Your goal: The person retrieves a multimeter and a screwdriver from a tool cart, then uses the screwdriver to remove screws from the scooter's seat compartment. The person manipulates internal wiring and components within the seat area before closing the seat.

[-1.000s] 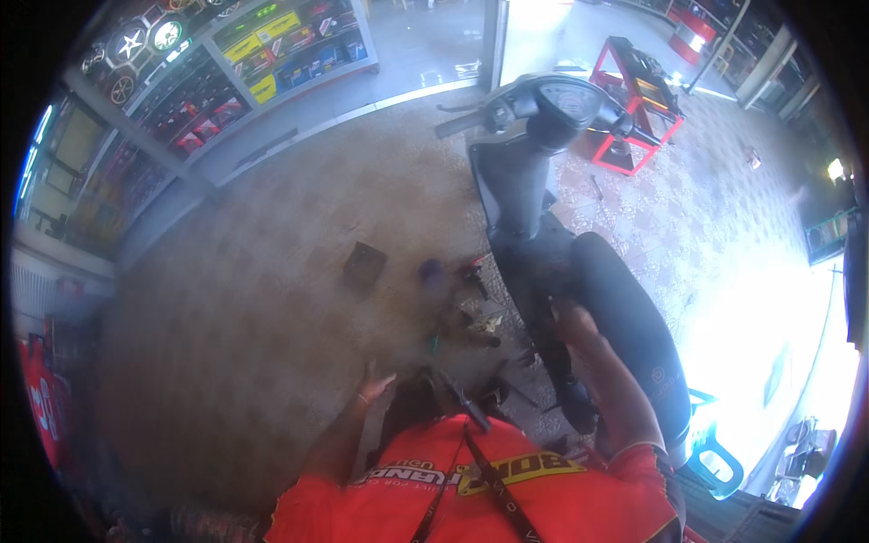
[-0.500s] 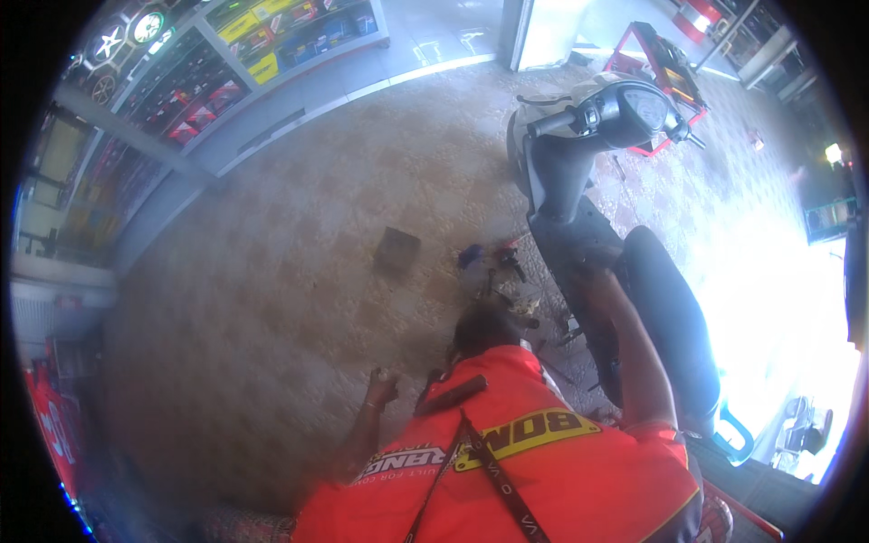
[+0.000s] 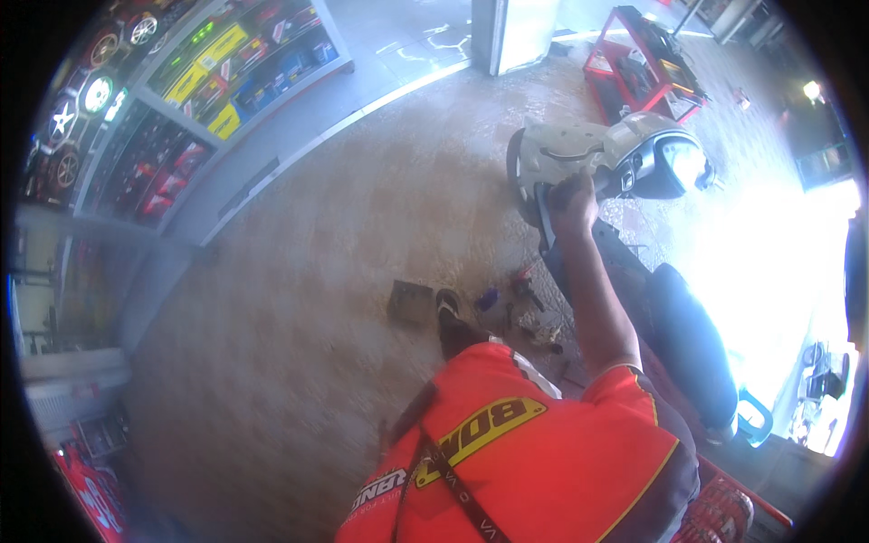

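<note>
My right hand (image 3: 572, 206) is closed around the near handlebar grip of a scooter (image 3: 625, 163), its arm stretched forward across the footboard side. The scooter has a pale front, a dark seat (image 3: 692, 348) and a glossy instrument cover that catches the light. My left hand is out of sight; the red shirt (image 3: 543, 452) fills the lower part of the view. One of my feet in a dark shoe (image 3: 447, 303) is on the floor, beside a dark square block (image 3: 412, 301).
A small blue thing (image 3: 489, 299) and a red-and-black tool (image 3: 525, 288) lie on the patterned floor near the scooter. A red cart (image 3: 634, 77) stands beyond its front. Display shelves (image 3: 244, 68) line the far left. Strong glare washes out the right side.
My right hand has moved forward from the scooter's body near the seat to the handlebar grip. The handlebar has turned. My left hand has gone out of view, and my foot has come into view.
</note>
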The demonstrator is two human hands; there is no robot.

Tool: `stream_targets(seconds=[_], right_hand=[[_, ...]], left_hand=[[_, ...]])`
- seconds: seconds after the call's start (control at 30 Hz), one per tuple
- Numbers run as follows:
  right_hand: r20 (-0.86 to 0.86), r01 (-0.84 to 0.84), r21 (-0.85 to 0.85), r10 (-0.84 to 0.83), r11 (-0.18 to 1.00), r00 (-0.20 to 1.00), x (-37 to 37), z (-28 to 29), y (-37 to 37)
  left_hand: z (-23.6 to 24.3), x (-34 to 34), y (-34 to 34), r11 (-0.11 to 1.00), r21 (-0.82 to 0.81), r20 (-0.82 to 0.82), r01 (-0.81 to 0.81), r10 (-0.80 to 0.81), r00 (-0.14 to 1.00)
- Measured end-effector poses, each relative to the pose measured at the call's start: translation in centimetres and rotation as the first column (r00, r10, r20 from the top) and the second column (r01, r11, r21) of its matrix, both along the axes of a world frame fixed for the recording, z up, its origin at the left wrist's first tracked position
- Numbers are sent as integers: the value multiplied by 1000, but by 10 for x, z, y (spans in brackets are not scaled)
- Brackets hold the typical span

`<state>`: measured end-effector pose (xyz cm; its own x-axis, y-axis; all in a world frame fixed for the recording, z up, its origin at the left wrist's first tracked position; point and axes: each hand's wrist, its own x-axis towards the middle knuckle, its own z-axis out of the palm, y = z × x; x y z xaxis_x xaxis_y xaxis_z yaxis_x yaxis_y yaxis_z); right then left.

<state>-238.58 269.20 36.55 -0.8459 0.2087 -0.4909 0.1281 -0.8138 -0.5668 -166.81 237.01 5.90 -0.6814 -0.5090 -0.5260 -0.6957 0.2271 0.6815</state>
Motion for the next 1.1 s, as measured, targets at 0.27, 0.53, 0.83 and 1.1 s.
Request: stream_targets(seconds=[0.27, 0.53, 0.83, 1.1], right_hand=[[34, 278, -122, -276, 953, 961, -106, 57, -49], [-39, -83, 60, 86, 995, 996, -77, 50, -22], [237, -649, 591, 666, 479, 708, -1, -62, -57], [659, -737, 610, 329, 292, 676, -182, -166, -180]], left_hand=[[62, -280, -133, 982, 96, 184, -165, 145, 972], [126, -532, -198, 962, 267, 31, 58, -68, 997], [36, -753, -235, 842, 120, 25, 527, -533, 846], [35, -912, -288, 808, 375, 267, 455, -564, 781]])
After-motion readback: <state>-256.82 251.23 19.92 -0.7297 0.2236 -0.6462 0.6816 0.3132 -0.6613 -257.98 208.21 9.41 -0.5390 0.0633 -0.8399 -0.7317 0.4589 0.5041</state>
